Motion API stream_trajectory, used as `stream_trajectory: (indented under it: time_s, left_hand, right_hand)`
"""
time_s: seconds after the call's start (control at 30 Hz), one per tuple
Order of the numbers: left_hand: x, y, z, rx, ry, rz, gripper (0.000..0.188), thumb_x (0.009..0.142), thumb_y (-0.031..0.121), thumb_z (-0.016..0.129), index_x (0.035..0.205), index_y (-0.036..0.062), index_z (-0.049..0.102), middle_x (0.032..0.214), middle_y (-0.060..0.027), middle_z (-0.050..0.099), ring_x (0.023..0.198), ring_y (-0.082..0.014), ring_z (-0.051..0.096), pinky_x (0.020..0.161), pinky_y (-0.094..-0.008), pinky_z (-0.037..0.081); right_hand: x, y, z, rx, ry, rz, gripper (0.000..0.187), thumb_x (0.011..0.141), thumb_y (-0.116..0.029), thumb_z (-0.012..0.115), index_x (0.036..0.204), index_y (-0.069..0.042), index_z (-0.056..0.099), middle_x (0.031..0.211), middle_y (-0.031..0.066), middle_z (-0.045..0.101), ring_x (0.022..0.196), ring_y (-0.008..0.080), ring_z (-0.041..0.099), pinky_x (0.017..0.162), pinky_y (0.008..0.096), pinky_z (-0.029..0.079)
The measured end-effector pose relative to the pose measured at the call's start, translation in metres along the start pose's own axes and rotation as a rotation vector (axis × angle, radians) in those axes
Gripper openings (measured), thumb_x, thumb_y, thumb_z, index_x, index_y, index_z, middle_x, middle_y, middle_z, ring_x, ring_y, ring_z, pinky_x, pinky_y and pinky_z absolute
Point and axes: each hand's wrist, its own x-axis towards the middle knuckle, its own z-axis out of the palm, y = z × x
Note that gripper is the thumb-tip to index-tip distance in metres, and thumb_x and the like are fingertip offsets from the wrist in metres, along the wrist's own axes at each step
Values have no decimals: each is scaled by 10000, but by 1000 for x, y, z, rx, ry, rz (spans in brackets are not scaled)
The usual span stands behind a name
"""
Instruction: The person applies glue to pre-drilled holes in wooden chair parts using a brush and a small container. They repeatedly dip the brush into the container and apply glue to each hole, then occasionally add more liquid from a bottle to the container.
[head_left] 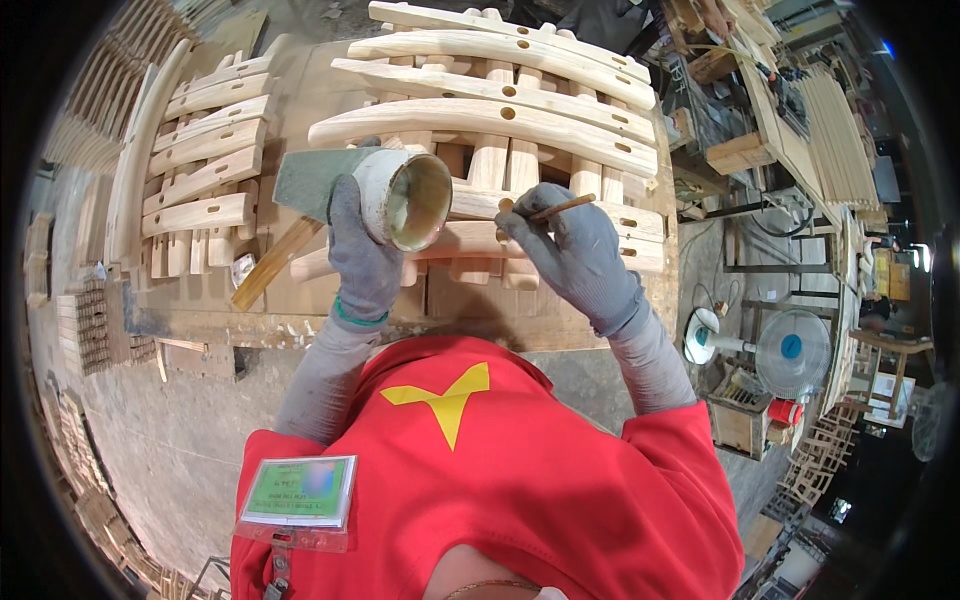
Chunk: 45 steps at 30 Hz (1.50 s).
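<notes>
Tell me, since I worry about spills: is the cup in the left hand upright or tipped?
Tipped. The cup in the left hand lies nearly sideways, its open mouth facing the camera.

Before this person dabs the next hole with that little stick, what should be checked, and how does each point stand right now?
1. Left hand has a firm grip on the cup: ok.
2. Cup holds pale glue: ok; how much, cannot tell.
3. Right hand pinches the thin stick: ok.
4. Glue on the stick's tip: cannot tell.
5. Curved slats lie with their holes facing up: ok.
6. Slat being worked rests steady on the bench: cannot tell.
</notes>
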Motion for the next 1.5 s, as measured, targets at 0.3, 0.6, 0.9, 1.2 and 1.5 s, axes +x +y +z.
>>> stream_trajectory:
  time_s: [0.3,0.6,0.9,1.2,1.5]
  left_hand:
    - [7,-1,-72,123,-10,115,636,764,-37,654,1295,-7,305,1283,-170,447,1150,-264,479,1003,-373,388]
    - [-4,42,14,-102,-127,-186,525,876,321,534,1266,10,368,1272,-173,463,1156,-332,486,913,-461,469]
    - [5,102,73,-103,-434,-925,890,814,652,364,1156,-168,414,909,-310,594,662,-402,637,400,-443,524]
    - [18,109,89,345,-672,-1045,672,809,512,452,1047,-109,549,971,-298,589,731,-484,602,504,-495,526]
    - [-14,88,98,-123,-279,-911,715,856,603,368,1241,8,452,1045,-281,575,784,-476,602,510,-549,520]
  right_hand:
    - [-2,-2,-2,12,-22,116,108,831,-110,648,846,-20,591,712,61,627,642,148,606,591,251,471]
    - [-27,-2,-51,366,260,51,134,778,-2,639,911,12,637,887,87,633,802,154,606,679,244,483]
    - [-20,-18,-19,629,233,-34,205,852,-133,562,963,25,630,894,152,612,828,229,603,719,304,476]
    - [-1,-46,13,537,76,-240,382,784,-51,570,1146,-89,457,855,173,597,746,352,590,658,409,465]
    - [12,-23,-1,1373,784,106,252,799,-60,688,939,-107,485,748,-32,503,601,30,479,498,197,406]
